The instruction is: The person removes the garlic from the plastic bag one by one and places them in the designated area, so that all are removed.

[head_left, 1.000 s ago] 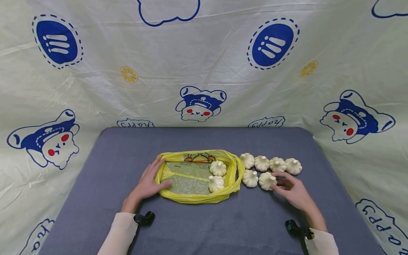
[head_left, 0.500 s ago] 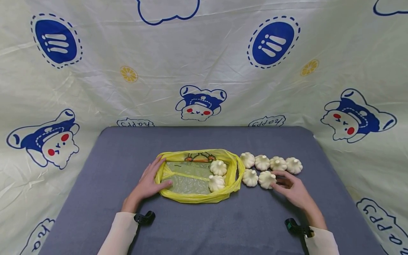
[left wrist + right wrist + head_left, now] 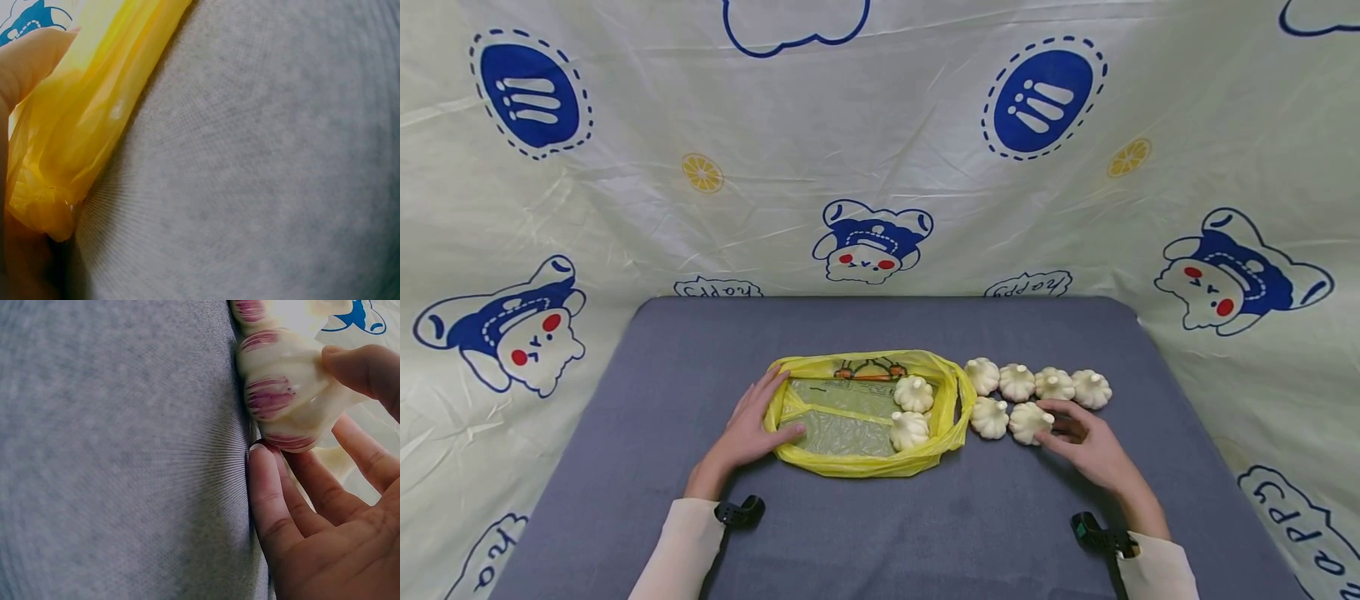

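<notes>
A yellow plastic bag (image 3: 865, 467) lies with its mouth spread wide, two white garlic bulbs (image 3: 913, 394) at its right end. My left hand (image 3: 752, 425) holds the bag's left rim, thumb inside and the other fingers along the outside. In the left wrist view the thumb (image 3: 34, 59) reaches over the yellow film. Right of the bag, my right hand (image 3: 1093, 450) holds the nearest-right garlic bulb (image 3: 1028, 423) between thumb and fingers. The right wrist view shows purple streaks on this bulb (image 3: 290, 394), low at the cloth.
Beside the held bulb, another garlic bulb (image 3: 988, 418) sits close to the bag's right edge. Several more bulbs (image 3: 1017, 383) form a row behind. All rest on a grey-blue cloth-covered table (image 3: 925, 542), with a printed curtain (image 3: 775, 117) hanging around it.
The garlic bulb at my right fingertips has shifted and turned very slightly. Both hands and the bag stay where they were.
</notes>
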The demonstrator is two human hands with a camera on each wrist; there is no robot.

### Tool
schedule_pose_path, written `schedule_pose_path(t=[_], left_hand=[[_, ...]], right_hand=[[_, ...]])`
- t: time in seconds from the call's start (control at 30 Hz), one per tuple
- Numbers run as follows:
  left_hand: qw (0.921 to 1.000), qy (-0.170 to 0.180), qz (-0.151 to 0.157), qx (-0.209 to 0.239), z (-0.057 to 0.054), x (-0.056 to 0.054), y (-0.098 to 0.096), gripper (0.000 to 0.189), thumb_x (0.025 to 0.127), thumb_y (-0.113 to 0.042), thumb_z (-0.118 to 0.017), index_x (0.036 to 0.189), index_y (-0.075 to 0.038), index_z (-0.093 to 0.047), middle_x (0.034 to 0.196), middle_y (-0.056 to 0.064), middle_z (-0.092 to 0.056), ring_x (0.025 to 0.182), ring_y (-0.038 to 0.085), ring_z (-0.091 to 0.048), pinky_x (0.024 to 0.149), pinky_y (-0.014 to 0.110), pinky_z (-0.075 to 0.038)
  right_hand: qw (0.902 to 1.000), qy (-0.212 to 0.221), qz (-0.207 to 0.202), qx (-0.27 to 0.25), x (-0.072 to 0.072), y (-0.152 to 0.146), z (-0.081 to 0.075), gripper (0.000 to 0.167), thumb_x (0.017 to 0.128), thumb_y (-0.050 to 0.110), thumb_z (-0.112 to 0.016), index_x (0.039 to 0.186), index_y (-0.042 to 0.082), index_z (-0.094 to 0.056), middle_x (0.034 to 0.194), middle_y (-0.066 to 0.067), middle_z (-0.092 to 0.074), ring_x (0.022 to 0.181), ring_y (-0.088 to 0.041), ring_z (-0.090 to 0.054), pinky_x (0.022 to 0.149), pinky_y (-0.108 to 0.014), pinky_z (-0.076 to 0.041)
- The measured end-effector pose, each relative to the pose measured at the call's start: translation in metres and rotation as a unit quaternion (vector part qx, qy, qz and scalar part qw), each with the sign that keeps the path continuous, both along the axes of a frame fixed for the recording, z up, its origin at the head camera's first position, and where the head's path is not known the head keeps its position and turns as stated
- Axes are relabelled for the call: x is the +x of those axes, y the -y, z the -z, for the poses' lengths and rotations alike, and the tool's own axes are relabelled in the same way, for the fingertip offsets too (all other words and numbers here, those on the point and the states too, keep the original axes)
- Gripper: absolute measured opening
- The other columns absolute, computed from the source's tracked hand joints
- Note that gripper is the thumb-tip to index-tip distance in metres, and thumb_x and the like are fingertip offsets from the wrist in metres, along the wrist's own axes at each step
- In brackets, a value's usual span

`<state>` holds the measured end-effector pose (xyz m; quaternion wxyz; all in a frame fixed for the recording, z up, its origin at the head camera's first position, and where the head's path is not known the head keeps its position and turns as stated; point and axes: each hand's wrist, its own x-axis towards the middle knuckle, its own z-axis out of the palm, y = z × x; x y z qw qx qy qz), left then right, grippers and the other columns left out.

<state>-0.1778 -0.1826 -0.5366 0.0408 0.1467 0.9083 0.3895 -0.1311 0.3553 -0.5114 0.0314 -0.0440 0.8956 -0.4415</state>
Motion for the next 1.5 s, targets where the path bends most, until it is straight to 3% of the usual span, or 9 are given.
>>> schedule_pose_path(t=[1.03, 1.33, 1.4, 1.5], left_hand=[[0.9999, 0.012, -0.003, 0.006, -0.001, 0.001, 0.0, 0.094, 0.089, -0.048, -0.074, 0.165, -0.019, -0.026, 0.173, 0.013, -0.016, 0.157, 0.048, -0.007, 0.126, 0.063, -0.005], [0.9999, 0.014, -0.003, 0.004, -0.001, 0.001, 0.0, 0.095, 0.088, -0.049, -0.073, 0.165, -0.02, -0.026, 0.173, 0.013, -0.016, 0.157, 0.048, -0.008, 0.126, 0.064, -0.006], [0.9999, 0.014, -0.003, 0.004, -0.001, 0.001, 0.0, 0.095, 0.088, -0.049, -0.073, 0.165, -0.019, -0.026, 0.173, 0.013, -0.016, 0.157, 0.048, -0.008, 0.126, 0.064, -0.006], [0.9999, 0.013, -0.002, 0.004, -0.001, 0.001, 0.0, 0.095, 0.088, -0.049, -0.074, 0.165, -0.019, -0.026, 0.173, 0.013, -0.016, 0.157, 0.048, -0.008, 0.126, 0.063, -0.005]], right_hand=[[0.9998, -0.009, 0.014, 0.014, 0.002, 0.003, -0.001, 0.054, 0.097, 0.028, -0.074, 0.144, 0.007, -0.056, 0.145, -0.021, -0.055, 0.104, 0.019, -0.049, 0.082, -0.024, -0.057], [0.9982, -0.056, -0.008, 0.016, 0.007, 0.0, -0.013, 0.06, 0.094, 0.018, -0.078, 0.146, 0.004, -0.053, 0.144, -0.022, -0.056, 0.109, 0.021, -0.048, 0.082, -0.02, -0.056], [0.9976, -0.062, -0.011, 0.03, 0.008, 0.001, -0.018, 0.061, 0.094, 0.019, -0.078, 0.147, 0.005, -0.052, 0.143, -0.02, -0.056, 0.112, 0.013, -0.054, 0.084, -0.021, -0.056], [0.9971, -0.053, -0.014, 0.052, 0.007, 0.004, -0.03, 0.064, 0.095, 0.023, -0.076, 0.15, 0.006, -0.048, 0.146, -0.021, -0.054, 0.121, -0.014, -0.063, 0.089, -0.035, -0.059]])
